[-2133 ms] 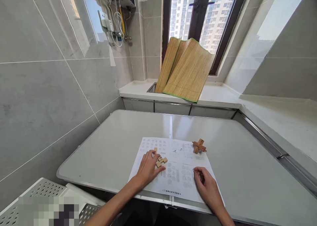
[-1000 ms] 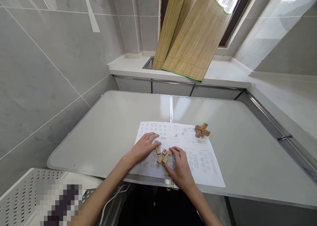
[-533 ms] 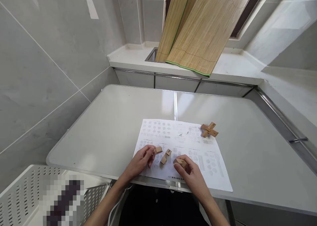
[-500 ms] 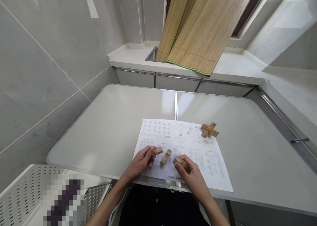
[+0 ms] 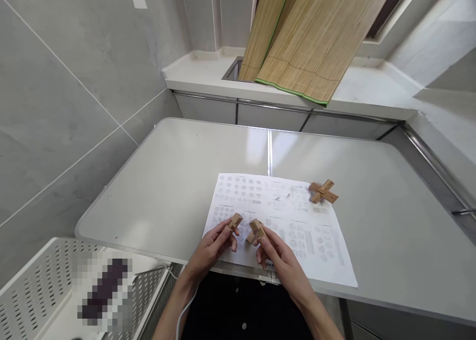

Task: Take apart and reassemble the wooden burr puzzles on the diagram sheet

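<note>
My left hand pinches a small notched wooden puzzle piece between thumb and fingers, just above the printed sheet. Close by on the right, my right hand grips another wooden puzzle piece, tilted toward the first; the two pieces are apart. Beneath the right-hand piece, a third wooden piece shows in part, the rest hidden by that piece and my fingers. At the sheet's upper right corner sits a cross of interlocked wooden pieces.
The sheet lies on a pale folding table with a metal seam down its middle. A white perforated basket stands at the lower left. Behind the table are a counter, a sink and a hanging bamboo blind.
My right hand has moved left with its piece, over the piece lying on the sheet. My left hand has turned its piece more upright. The view has shifted slightly.
</note>
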Demonstrator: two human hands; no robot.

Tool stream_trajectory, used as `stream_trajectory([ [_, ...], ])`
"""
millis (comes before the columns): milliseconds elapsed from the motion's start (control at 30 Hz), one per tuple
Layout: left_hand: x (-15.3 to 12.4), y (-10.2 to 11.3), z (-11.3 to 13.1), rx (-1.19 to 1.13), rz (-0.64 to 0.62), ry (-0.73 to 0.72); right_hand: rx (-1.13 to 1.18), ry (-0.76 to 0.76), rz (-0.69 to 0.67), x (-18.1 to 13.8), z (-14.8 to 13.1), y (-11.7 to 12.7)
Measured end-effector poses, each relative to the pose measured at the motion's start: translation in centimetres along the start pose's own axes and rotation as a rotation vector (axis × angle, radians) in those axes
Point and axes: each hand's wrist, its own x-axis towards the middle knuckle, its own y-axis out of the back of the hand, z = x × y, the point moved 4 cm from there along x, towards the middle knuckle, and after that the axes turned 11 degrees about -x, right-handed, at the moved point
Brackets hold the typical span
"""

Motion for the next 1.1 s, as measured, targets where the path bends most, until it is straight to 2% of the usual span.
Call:
stream_trajectory([
  [133,0.0,-0.4,0.1,-0.075,-0.014,0.015,0.037,0.003,-0.007,-0.1,0.5,0.5],
  [333,0.1,-0.9,0.4,-0.168,0.028,0.021,0.01,0.003,0.024,0.0,0.6,0.9],
  [567,0.4,0.1,0.1,-0.019,0.078,-0.009,0.012,-0.006,0.03,0.1,0.2,0.9],
  [800,0.2,0.1,0.2,0.006,0.073,-0.03,-0.013,-0.012,0.011,-0.1,0.0,0.6],
  [933,0.1,-0.2,0.5,0.087,0.065,-0.025,-0.052,-0.001,0.068,0.1,-0.1,1.1],
  [1100,0.1,-0.2,0.5,0.121,0.061,-0.015,-0.166,0.038,0.189,0.5,-0.5,3.3],
])
